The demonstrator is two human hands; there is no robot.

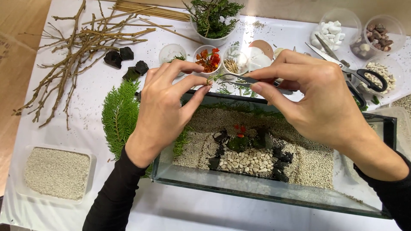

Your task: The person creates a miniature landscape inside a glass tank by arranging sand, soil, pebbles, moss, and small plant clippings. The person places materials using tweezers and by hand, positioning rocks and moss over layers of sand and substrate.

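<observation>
Left hand [165,107]: raised over the far left corner of the glass tank [180,173]; thumb and forefinger pinched shut on a small green sprig [212,78].
Right hand [317,100]: over the far right part of the tank; its grip is closed around metal tweezers [239,79], whose tips meet the sprig.
Sprig: in the air between the two hands, just above the tank's far rim.
Tank: near centre of the white surface [171,214]; pale gravel floor, a patch of cream pebbles [246,161] edged with black stones [280,164], a red flower [239,128] on dark green moss behind them.
Left of tank: a flat fern frond [120,115], dry bare branches [81,47], a tray of pale sand [56,172] near left.
Far: a cup of red petals [207,60], a bowl of green cuttings [212,19], wooden sticks [150,9].
Right: scissors [351,70], tubs of white stones [329,31] and of brown stones [377,34].
</observation>
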